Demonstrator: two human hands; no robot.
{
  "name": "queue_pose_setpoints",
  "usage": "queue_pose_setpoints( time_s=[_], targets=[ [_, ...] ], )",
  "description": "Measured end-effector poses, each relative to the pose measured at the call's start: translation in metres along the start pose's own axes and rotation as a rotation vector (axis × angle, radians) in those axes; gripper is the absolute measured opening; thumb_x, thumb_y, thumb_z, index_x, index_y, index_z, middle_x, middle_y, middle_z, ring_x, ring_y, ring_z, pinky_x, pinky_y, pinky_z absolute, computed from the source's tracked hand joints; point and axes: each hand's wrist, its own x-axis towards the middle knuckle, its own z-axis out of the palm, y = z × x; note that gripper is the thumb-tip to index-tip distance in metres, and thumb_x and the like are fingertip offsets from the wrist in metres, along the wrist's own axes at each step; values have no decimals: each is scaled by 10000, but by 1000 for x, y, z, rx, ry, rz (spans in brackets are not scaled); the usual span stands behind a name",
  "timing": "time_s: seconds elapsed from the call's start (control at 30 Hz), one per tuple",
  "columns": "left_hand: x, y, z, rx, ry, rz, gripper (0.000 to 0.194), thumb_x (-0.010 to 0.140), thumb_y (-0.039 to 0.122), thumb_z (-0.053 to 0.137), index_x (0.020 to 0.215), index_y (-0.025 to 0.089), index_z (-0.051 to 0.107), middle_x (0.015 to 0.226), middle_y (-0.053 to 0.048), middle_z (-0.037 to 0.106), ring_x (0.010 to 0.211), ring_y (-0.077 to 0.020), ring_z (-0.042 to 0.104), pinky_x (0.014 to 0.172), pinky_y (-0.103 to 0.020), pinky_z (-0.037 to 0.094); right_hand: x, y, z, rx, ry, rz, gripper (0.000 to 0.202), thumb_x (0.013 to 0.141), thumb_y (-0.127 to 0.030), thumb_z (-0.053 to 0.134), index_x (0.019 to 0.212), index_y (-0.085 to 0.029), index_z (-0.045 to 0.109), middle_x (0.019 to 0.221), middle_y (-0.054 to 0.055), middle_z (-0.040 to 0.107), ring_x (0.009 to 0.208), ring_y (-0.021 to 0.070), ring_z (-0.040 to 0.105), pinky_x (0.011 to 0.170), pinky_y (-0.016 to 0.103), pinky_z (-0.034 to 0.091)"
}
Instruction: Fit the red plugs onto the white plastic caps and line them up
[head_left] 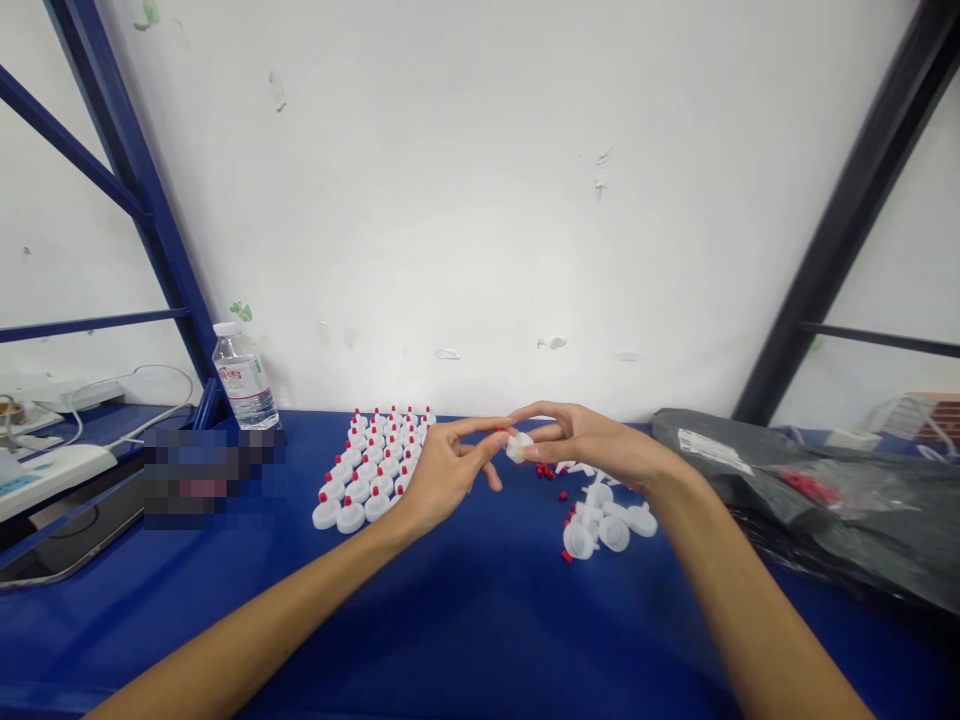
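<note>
My right hand (574,440) pinches a white round plastic cap (517,447) between thumb and fingers, above the blue table. Against it, my left hand (455,460) closes thumb and index finger on a small red tip cap (502,431), mostly hidden by the fingertips. Left of my left hand stand rows of white caps (350,516), each topped with a red tip; my hand covers part of them. A loose pile of white caps (614,533) lies below my right hand, with several loose red tips (564,495) scattered beside it.
A clear water bottle (246,385) stands by the wall at the back left. A phone-like dark device (71,545) and a white power strip (56,480) lie at the far left. On the right is a grey plastic bag (810,500) with red pieces on it.
</note>
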Motion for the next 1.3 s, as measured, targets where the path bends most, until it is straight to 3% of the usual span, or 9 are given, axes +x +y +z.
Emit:
queue_pose_setpoints(
  time_s=[0.07, 0.23, 0.33, 0.43, 0.57, 0.73, 0.9, 1.17, 1.3],
  targets=[
    [0, 4, 0, -4, 28, 31, 391, 867, 431, 689, 1154, 170, 740, 872, -86, 767, 439, -94, 588, 369, -188, 316, 2, 0, 4, 56, -5, -29, 639, 758, -368, 820, 1318, -205, 559, 1023, 70, 778, 1057, 207, 683, 944, 326, 465],
    [-2, 30, -14, 156, 130, 177, 301, 883, 349, 681, 1117, 179, 763, 828, -59, 745, 469, -87, 579, 406, -192, 387, 2, -6, 15, 133, 8, -79, 613, 831, -460, 753, 1353, -223, 537, 1200, 104, 724, 1127, 239, 681, 1071, 404, 426],
    [-16, 51, -40, 356, 193, 294, 280, 901, 349, 658, 1122, 211, 762, 947, -57, 740, 500, -78, 570, 464, -207, 454, -2, -11, 14, 113, 106, -49, 538, 881, -511, 686, 1330, -249, 549, 1274, 118, 690, 1125, 256, 685, 1087, 431, 414],
    [-44, 58, -74, 620, 221, 263, 293, 911, 396, 635, 1132, 248, 759, 943, -40, 750, 549, -101, 594, 487, -211, 460, -4, -10, 10, 90, 175, -43, 538, 869, -551, 682, 1296, -245, 567, 1246, 129, 705, 1104, 270, 694, 1106, 454, 385],
    [-88, 36, -120, 879, 236, 144, 322, 884, 495, 624, 1039, 264, 789, 1008, -34, 780, 810, -194, 699, 527, -206, 468, -3, -8, 6, 67, 196, -58, 530, 851, -571, 687, 1257, -244, 593, 1214, 116, 721, 1072, 261, 705, 1115, 449, 353],
    [-121, -5, -159, 1044, 206, -25, 397, 871, 571, 571, 1014, 280, 800, 1000, -17, 791, 738, -197, 710, 529, -211, 484, -1, -9, 8, -36, 244, -28, 458, 872, -558, 664, 1196, -238, 615, 1136, 103, 751, 1023, 256, 721, 1078, 440, 368],
    [-133, -19, -165, 1124, 173, -116, 405, 897, 553, 535, 1043, 276, 792, 1001, -17, 791, 668, -199, 694, 579, -236, 505, 1, -8, 8, -95, 286, 5, 422, 891, -547, 646, 1173, -234, 622, 1111, 111, 759, 1004, 262, 725, 1031, 423, 412],
    [-136, -28, -160, 1114, 255, -252, 488, 896, 578, 525, 1214, 253, 701, 793, 6, 765, 463, -154, 583, 547, -255, 491, 2, -7, 7, -106, 283, -1, 377, 918, -509, 628, 1160, -219, 626, 1070, 109, 767, 964, 249, 732, 998, 401, 437],
    [-139, -23, -150, 1170, 332, -178, 514, 876, 593, 547, 1232, 240, 662, 783, 3, 727, 566, -173, 627, 588, -256, 490, 2, -10, 10, -113, 286, -4, 335, 932, -478, 623, 1145, -220, 632, 1040, 100, 772, 931, 235, 738, 967, 385, 448]
  ],
)
